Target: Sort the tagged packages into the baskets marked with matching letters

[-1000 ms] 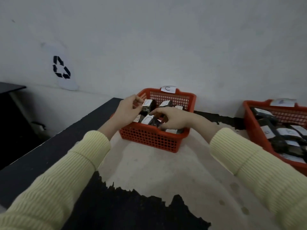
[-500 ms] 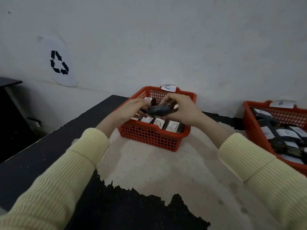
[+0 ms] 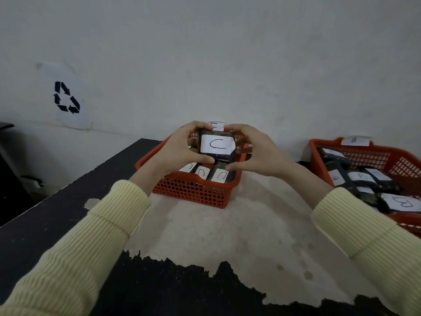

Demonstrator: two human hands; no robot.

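Observation:
Both hands hold one black package [image 3: 216,145] upright above the red basket [image 3: 193,192], its white tag marked C facing me. My left hand [image 3: 180,149] grips its left edge and my right hand [image 3: 255,153] its right edge. The basket's own paper label [image 3: 216,126] peeks out behind the package. Below the held package, several black packages with C tags [image 3: 219,175] lie in the basket. A second red basket [image 3: 387,156] at the right carries a B label [image 3: 355,140] and holds several packages with B tags [image 3: 362,176].
The baskets stand on a worn table [image 3: 227,236] with pale bare patches and black edges, close to a grey wall. A recycling sign [image 3: 67,98] is stuck on the wall at the left. A dark shelf edge [image 3: 5,126] shows at far left.
Both hands lifted a package out of the C basket and turned it upright, so its C tag now faces me.

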